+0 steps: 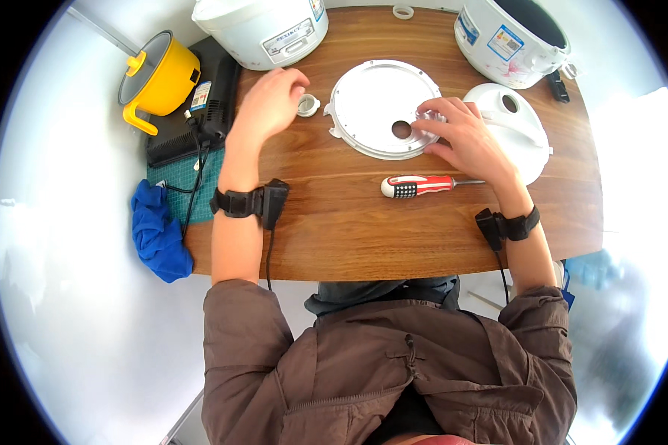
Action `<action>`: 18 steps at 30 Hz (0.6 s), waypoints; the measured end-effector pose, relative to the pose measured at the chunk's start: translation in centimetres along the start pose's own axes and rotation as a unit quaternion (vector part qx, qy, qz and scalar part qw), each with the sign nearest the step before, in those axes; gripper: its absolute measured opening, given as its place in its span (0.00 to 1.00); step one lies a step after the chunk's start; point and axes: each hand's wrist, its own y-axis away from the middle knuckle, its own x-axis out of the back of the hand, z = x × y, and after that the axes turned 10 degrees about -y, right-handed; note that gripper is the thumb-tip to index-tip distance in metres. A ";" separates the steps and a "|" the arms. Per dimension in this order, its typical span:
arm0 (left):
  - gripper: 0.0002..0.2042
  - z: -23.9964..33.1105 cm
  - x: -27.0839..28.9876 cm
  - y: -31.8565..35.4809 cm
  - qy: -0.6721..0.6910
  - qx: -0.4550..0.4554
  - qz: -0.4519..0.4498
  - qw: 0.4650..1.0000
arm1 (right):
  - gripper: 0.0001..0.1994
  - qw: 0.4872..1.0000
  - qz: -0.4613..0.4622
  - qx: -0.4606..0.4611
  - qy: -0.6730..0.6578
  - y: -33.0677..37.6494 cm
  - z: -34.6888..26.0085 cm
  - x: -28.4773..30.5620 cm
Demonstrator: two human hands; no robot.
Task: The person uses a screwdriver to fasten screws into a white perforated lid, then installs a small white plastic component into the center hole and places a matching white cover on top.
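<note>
My left hand [271,104] hovers at the left of the wooden table, its fingers loosely bent with nothing visible in them. Just right of it lies a small white round plastic cap [308,105]. A round silvery metal disc [375,100] with one large hole and tabs along its rim lies flat in the middle. Over the disc's right edge rests my right hand [464,133], its fingers apart and their tips on the metal near the hole. Closer to me is a red and white screwdriver [419,185], its shaft pointing right. A white plastic lid [519,141] lies partly behind my right hand.
Two white rice cooker bodies [267,33] [508,44] stand at the back. At the left are a yellow pot [163,78], a black appliance [193,130] with cables, a green mat [208,193] and a blue cloth [156,233]. A white ring [403,12] lies far back.
</note>
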 end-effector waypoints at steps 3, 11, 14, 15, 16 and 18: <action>0.12 -1.3 1.6 0.0 -0.004 0.032 -0.038 0.999 | 0.14 1.000 0.009 -0.003 -0.002 0.2 0.5 -0.3; 0.21 -1.0 -0.1 0.5 0.032 -0.008 -0.093 0.995 | 0.10 0.999 0.031 0.023 -0.039 0.3 1.5 -0.7; 0.20 -0.3 -0.2 0.1 0.040 0.000 -0.103 0.994 | 0.10 0.998 0.041 0.028 -0.033 0.4 1.5 -0.9; 0.19 -0.3 -0.2 0.1 0.043 0.000 -0.096 0.994 | 0.10 0.998 0.045 0.030 -0.034 0.5 1.5 -1.0; 0.19 -0.3 -0.2 -0.1 0.046 -0.002 -0.088 0.995 | 0.10 0.998 0.051 0.030 -0.033 0.5 1.5 -1.1; 0.19 0.2 0.0 -0.3 0.131 0.018 -0.085 0.988 | 0.10 0.998 0.051 0.027 -0.031 0.7 1.5 -1.2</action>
